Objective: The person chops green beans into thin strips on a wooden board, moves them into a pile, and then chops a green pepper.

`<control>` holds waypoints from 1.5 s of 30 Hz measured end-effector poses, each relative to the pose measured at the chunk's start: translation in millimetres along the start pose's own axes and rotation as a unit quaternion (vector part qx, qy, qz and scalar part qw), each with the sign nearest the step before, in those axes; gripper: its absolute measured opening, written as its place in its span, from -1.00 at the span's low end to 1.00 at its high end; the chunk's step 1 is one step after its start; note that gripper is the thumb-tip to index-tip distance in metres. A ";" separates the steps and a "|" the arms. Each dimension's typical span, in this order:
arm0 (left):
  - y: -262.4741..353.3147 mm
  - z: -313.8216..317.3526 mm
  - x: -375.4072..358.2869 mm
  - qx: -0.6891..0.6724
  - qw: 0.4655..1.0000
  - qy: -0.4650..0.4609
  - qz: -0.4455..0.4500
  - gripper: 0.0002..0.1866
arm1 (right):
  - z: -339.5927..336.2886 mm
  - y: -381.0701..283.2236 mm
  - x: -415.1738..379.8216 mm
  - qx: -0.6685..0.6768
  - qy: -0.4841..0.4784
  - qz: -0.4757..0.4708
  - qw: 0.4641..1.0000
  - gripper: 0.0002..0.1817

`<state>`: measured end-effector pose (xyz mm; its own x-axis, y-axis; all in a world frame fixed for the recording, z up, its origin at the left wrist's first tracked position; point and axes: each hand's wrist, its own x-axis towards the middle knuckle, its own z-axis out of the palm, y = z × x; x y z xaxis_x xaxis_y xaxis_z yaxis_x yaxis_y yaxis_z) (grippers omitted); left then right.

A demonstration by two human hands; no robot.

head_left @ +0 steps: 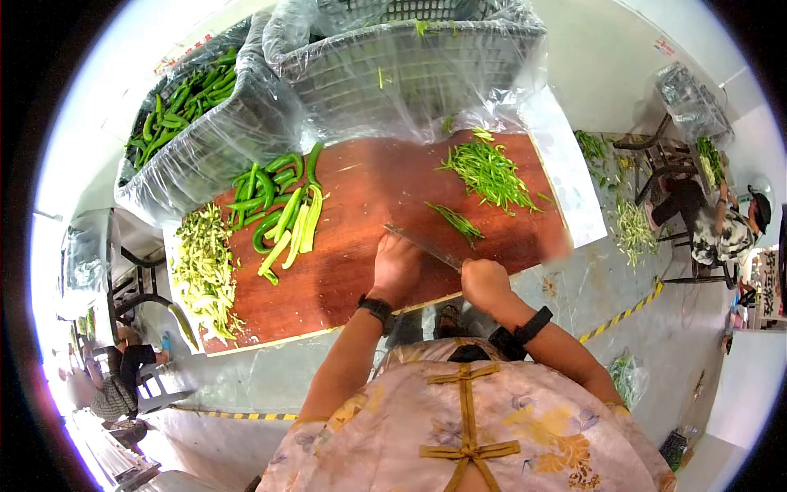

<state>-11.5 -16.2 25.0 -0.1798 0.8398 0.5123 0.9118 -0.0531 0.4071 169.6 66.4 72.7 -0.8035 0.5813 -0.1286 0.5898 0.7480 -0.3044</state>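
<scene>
My right hand [485, 284] is closed round the handle of a knife [422, 246], whose blade points up and to the left over the brown board [352, 283]. My left hand [397, 264] is beside the blade's tip end, its fingers curled in; whatever they hold is hidden. Just beyond the blade lies a small bunch of sliced green pepper strips [457, 223]. A bigger heap of green strips [492, 172] is at the board's far right. Whole green peppers [266, 193] and pale split peppers [305, 220] lie to the left.
A heap of pale pepper cores and scraps [203, 275] covers the board's left end. Behind stand a plastic-lined crate of green peppers [184, 102] and another plastic-lined crate [410, 78]. People sit at the far right [721, 225] and lower left [123, 381]. Scraps [633, 234] lie on the floor.
</scene>
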 end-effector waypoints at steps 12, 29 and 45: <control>-3.0 0.1 -1.1 -0.043 0.999 -0.026 -0.008 -0.75 | -9.8 -3.6 6.6 -0.002 -0.028 -0.007 1.000 -0.90; -5.4 -6.5 -5.4 -0.017 0.999 -0.006 0.026 -0.77 | -1.5 -0.1 43.9 0.020 0.067 0.012 0.997 -0.88; -14.9 3.6 -9.9 -0.033 0.999 -0.022 0.026 -0.75 | -9.7 -10.6 14.1 0.000 -0.026 -0.018 1.000 -0.89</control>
<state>-22.0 -21.8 11.1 -0.1157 0.8576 0.5012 0.8929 -0.1312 0.4307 152.8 69.8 83.2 -0.8273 0.5366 -0.1661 0.5604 0.7684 -0.3089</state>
